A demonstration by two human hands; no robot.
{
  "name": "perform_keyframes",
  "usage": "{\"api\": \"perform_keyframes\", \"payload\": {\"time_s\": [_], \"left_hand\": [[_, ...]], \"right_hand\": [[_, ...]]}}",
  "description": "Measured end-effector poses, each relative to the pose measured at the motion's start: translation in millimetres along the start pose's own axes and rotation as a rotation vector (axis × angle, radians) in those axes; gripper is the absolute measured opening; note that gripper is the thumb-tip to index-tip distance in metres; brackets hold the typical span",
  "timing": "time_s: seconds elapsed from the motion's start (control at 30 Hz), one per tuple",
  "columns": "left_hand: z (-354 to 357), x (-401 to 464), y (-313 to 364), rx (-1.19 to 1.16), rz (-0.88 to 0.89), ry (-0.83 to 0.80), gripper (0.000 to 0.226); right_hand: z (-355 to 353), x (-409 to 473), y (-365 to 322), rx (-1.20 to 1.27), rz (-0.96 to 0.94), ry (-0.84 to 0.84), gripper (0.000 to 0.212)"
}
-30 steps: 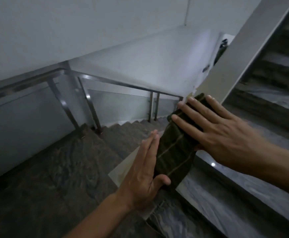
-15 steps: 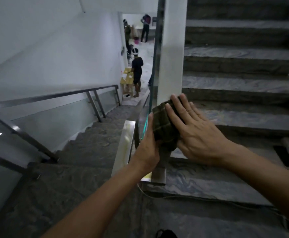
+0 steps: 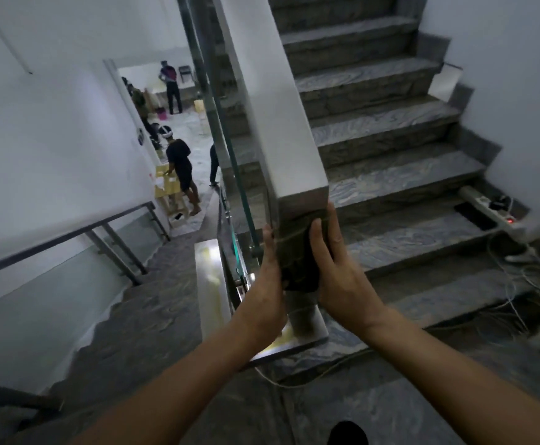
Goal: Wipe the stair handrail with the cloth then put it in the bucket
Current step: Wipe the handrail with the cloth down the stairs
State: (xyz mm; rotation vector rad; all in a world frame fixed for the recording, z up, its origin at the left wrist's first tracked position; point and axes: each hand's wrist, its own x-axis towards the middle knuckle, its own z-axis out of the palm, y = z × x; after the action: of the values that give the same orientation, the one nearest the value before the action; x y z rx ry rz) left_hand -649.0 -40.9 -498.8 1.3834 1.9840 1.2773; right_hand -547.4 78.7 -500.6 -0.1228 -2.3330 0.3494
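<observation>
A wide steel handrail (image 3: 275,101) slopes up along the stairs and ends in a vertical post just ahead of me. A dark green checked cloth (image 3: 297,255) is wrapped around that end post, below the rail's corner. My left hand (image 3: 270,271) presses flat against the cloth's left side. My right hand (image 3: 336,261) grips the cloth from the right, fingers curled over its front. No bucket is in view.
Marble stairs (image 3: 390,149) climb to the right; a lower flight (image 3: 153,303) descends left with a thin metal rail (image 3: 69,236). A power strip (image 3: 490,210) and white cables lie on a step at right. Several people stand in the room below.
The view has swung right and steadied. Both hands have slid with the cloth from the sloping rail down onto the vertical end post.
</observation>
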Motion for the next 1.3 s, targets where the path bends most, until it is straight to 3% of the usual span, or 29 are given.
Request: {"api": "perform_keyframes", "payload": {"time_s": [0.07, 0.17, 0.3, 0.43, 0.67, 0.9, 1.07, 1.3], "left_hand": [[3.5, -6.0, -31.1, 0.077, 0.024, -0.114, 0.088], [3.2, -24.0, -65.4, 0.436, 0.065, -0.254, 0.113], [2.4, -46.1, -63.4, 0.732, -0.003, -0.450, 0.094], [10.2, -60.5, -68.3, 0.853, -0.131, -0.552, 0.079], [-13.9, -96.2, -100.8, 0.841, -0.086, -0.419, 0.084], [-64.1, -89.9, -125.1, 0.843, -0.101, -0.394, 0.074], [-36.7, -79.5, -101.5, 0.950, -0.131, -0.380, 0.072], [-5.6, -86.1, -92.7, 0.892, -0.061, -0.301, 0.064]], "right_hand": [[15.4, -20.6, -3.2, -0.030, 0.161, -0.060, 0.066], [41.4, -56.5, -18.1, -0.035, 0.308, -0.120, 0.072], [60.3, -78.3, -47.9, -0.020, 0.562, -0.221, 0.089], [78.3, -85.7, -65.5, -0.090, 0.752, -0.338, 0.075], [84.6, -79.4, -79.8, -0.351, 0.924, -0.581, 0.065], [94.9, -86.7, -118.8, -0.413, 0.766, -0.643, 0.073], [82.3, -77.3, -93.0, -0.533, 0.948, -0.721, 0.075], [74.0, -76.5, -65.3, -0.475, 0.922, -0.754, 0.082]]}}
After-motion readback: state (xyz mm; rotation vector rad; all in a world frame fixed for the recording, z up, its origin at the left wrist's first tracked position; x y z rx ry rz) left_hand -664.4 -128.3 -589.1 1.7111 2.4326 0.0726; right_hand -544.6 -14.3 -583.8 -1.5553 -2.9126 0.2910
